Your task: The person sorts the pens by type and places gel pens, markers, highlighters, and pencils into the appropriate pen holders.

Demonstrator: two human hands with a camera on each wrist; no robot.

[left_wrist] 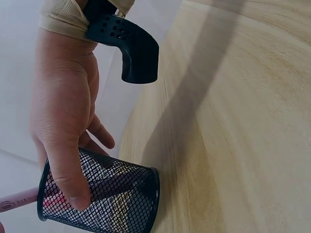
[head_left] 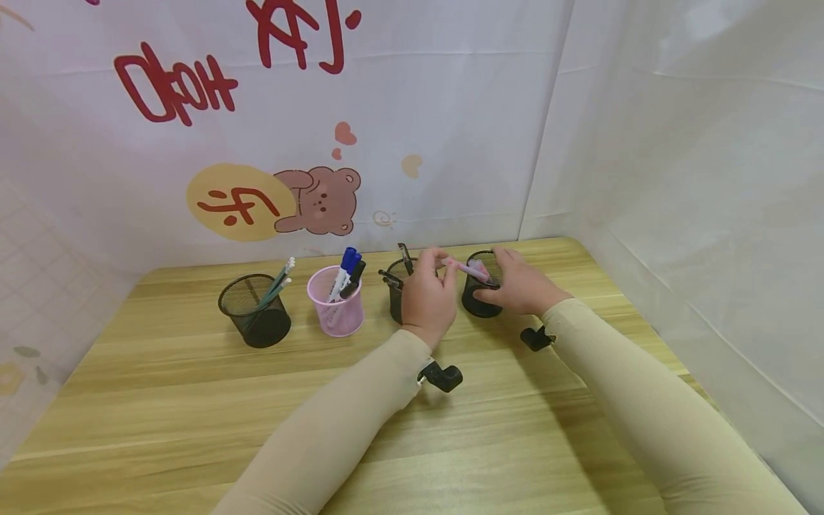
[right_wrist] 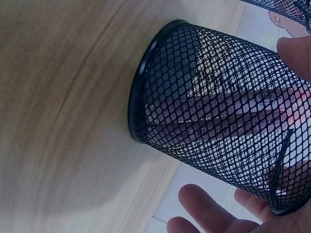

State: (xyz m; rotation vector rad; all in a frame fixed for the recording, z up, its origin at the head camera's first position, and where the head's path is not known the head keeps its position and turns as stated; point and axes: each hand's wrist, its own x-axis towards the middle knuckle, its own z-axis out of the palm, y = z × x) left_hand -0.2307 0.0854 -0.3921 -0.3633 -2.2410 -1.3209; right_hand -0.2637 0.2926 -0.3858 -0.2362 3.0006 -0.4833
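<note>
In the head view my left hand (head_left: 430, 297) pinches a pink pen (head_left: 475, 270) between thumb and fingertips. The pen slants over the rim of the rightmost black mesh pen cup (head_left: 479, 304). My right hand (head_left: 524, 285) holds that cup from its right side, with thumb and fingers spread around it. In the left wrist view the right hand (left_wrist: 65, 107) grips the upright mesh cup (left_wrist: 116, 194), and the pink pen (left_wrist: 19, 199) enters its mouth. Pink pens (right_wrist: 214, 130) with printed labels show through the mesh in the right wrist view.
Just left stands another black mesh cup (head_left: 395, 304) with black pens, partly hidden by my left hand. Further left are a pink cup (head_left: 341, 318) of markers and a black mesh cup (head_left: 267, 329) with thin sticks. A white printed curtain (head_left: 450, 143) hangs behind the wooden table (head_left: 489, 443).
</note>
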